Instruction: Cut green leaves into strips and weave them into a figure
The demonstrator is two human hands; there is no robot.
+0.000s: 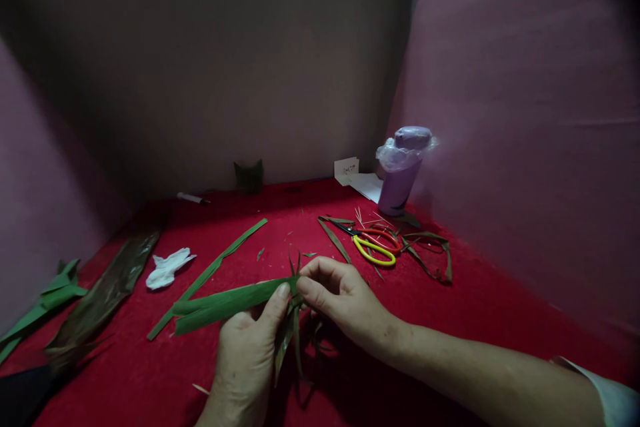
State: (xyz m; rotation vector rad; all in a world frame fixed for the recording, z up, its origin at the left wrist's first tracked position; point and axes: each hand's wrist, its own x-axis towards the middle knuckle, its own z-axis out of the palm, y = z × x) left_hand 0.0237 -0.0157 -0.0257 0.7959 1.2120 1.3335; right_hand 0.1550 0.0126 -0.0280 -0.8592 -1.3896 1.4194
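A folded green leaf strip (225,301) lies across my left hand (253,353), whose thumb presses it near its right end. At that same end my right hand (340,297) pinches with thumb and fingertips. Thin, split leaf ends stick up above the fingers, and darker strips (285,341) hang down below them. The exact spot between my right fingertips is partly hidden. On the red cloth behind the left hand lies a long narrow green leaf strip (220,260).
Scissors (375,245) with red and yellow handles lie beyond my right hand among dry strips (443,247) and thin sticks. A purple cup (397,187) stands at the back right near white cards (346,168). To the left are a crumpled tissue (167,269) and a brown leaf (107,293).
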